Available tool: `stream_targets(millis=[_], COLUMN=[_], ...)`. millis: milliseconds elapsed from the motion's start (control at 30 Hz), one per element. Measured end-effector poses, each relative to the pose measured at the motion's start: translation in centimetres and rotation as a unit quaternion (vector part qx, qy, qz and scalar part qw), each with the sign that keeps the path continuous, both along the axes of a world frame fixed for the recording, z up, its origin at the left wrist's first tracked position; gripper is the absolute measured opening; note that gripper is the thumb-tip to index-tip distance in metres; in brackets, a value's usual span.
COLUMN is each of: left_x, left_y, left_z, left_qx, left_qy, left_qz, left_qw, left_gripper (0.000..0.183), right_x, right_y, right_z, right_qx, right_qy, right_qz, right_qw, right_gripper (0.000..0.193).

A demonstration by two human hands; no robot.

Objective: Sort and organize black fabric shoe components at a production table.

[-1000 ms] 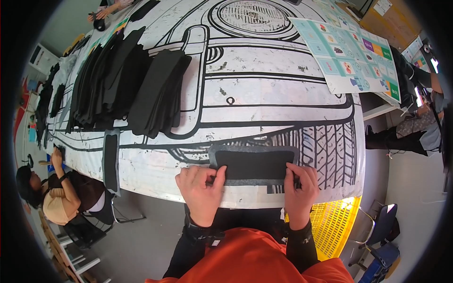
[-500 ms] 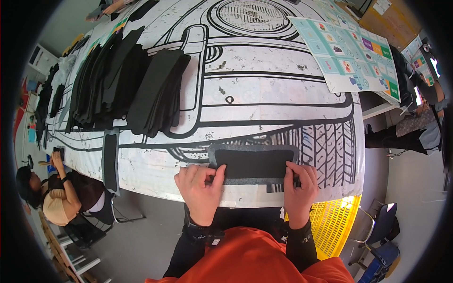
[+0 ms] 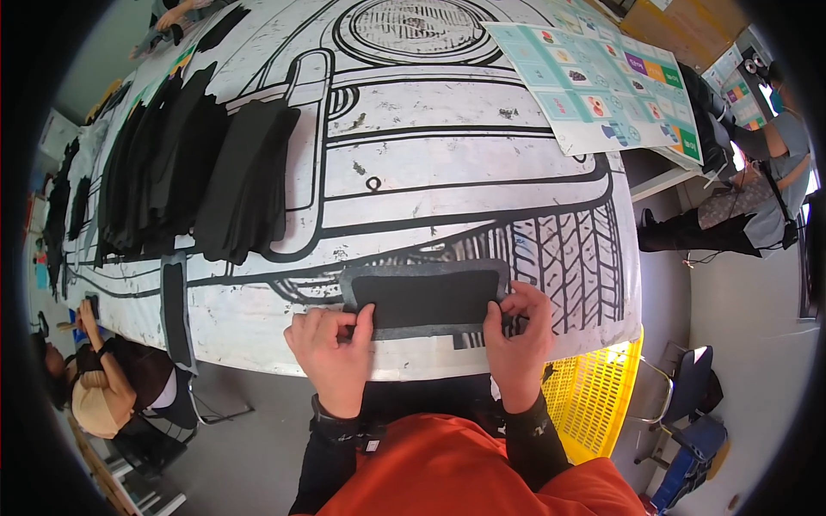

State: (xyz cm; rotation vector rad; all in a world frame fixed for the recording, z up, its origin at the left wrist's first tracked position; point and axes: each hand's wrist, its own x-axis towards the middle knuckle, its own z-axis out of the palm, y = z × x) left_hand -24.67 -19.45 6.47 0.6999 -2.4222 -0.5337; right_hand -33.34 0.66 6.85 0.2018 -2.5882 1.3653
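Observation:
A black rectangular fabric piece [image 3: 428, 298] lies flat within a grey border [image 3: 422, 333] at the table's near edge. My left hand [image 3: 331, 348] is closed at its left end, thumb on the lower left corner and fingers curled. At the opposite end my right hand [image 3: 520, 344] pinches the lower right corner, thumb against the curled fingers. The fingertips' undersides are hidden. Left of my hands, another black strip with a grey border [image 3: 175, 310] hangs over the table edge.
Thick stacks of black fabric pieces [image 3: 245, 181] lie at the left of the printed table cover [image 3: 430, 202]. Printed sheets [image 3: 602, 95] rest at the far right. A yellow plastic basket [image 3: 594, 400] stands below the right edge. Another person [image 3: 103, 383] sits at the left, and more people are at the far edges.
The whole view has shifted, so the table and my hands appear further left. Both hands stay at the ends of the black piece, with the right fingers slightly more raised.

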Motion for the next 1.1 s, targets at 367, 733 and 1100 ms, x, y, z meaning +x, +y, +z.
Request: stream_targets(millis=[367,733,1100], left_x=[-0.1,-0.1,-0.2], left_y=[0.2,0.1,0.6], left_z=[-0.2,-0.1,1.3], left_qx=[-0.003,-0.004,-0.001], left_qy=[0.005,0.000,0.033], left_qz=[-0.003,-0.001,-0.004], left_qw=[1.000,1.000,0.999], left_gripper=[0.030,0.029,0.028], right_x=[-0.1,-0.3,-0.3], right_y=[0.1,-0.2,-0.1], right_z=[-0.1,0.2,1.1], right_qx=[0.007,0.036,0.097], right_qy=[-0.012,-0.005,0.098], right_qz=[-0.008,-0.004,0.024], right_qw=[1.000,0.999,0.990], right_gripper=[0.037,0.034,0.038])
